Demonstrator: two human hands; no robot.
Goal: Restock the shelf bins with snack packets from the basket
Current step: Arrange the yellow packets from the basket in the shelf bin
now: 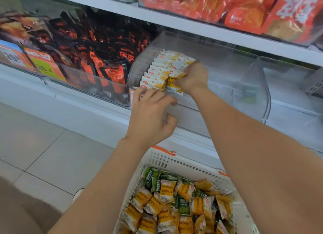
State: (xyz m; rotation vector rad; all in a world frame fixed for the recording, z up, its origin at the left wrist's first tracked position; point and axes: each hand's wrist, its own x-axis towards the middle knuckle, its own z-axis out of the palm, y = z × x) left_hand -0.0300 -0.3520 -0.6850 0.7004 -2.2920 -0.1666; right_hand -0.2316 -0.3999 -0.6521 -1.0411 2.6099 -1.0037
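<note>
Snack packets (pixel 158 71), yellow and white, stand in a neat upright row at the left end of a clear shelf bin (pixel 244 79). Many more lie loose in the white basket (pixel 174 161) below. To do this step well, slide the new ones in upright, faces matching, snug against the row (without crushing it). The right hand (pixel 194 78) is curled tightly around a few packets beside the row. The left hand (pixel 153 114), fingers bent, touches the front packet; whether it grips is unclear.
</note>
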